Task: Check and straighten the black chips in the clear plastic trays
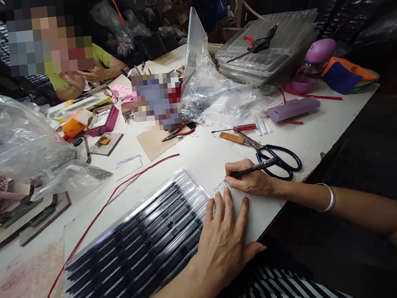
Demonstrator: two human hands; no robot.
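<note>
In my right hand [248,177] is a black pen [256,167], its tip down at a patch of handwriting [219,186] on the white surface. My left hand [223,231] lies flat with fingers spread just below the writing, close to the right end of a clear plastic tray [197,184]. Rows of black strip-shaped parts [134,253] fill most of that tray. Just beyond my right hand rest dark-handled scissors [278,157], partly behind the pen and hand. Whether the writing is on paper or the tabletop I cannot tell.
A red strap [96,219] crosses the tray's left side. Beyond lie a red screwdriver [235,128], pliers [179,132], a purple case [293,110] and crumpled plastic bags [217,95]. Stacked clear trays [269,44] stand at back right. Another person [102,64] sits across the table.
</note>
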